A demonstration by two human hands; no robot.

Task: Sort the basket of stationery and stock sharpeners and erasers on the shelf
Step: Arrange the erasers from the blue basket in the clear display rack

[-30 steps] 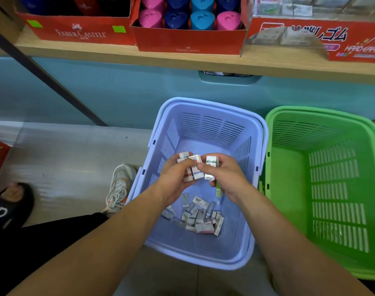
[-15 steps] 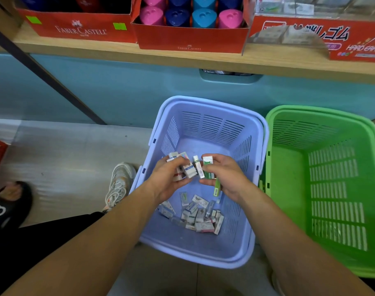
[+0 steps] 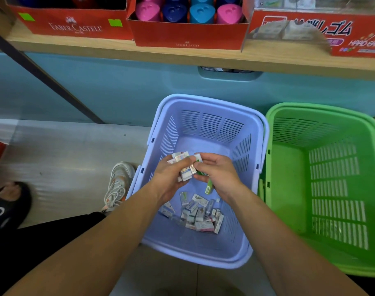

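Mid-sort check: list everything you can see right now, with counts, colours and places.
Purple basket: one, lilac, floor, centre.
Green basket: one, green, right of the purple one.
Loose erasers: many, mostly white, purple basket's bottom.
Held erasers: several, white, left hand.
Green pack: one, green, right hand.
Shelf: one, wooden, above baskets.
Boxes: three, red, on shelf.
Sharpeners: at least four, pink, blue, cyan, middle box.
Sneaker: one, white, left of purple basket.
Sandal: one, black, far left.
Left hand: grips held erasers.
Right hand: grips green pack.
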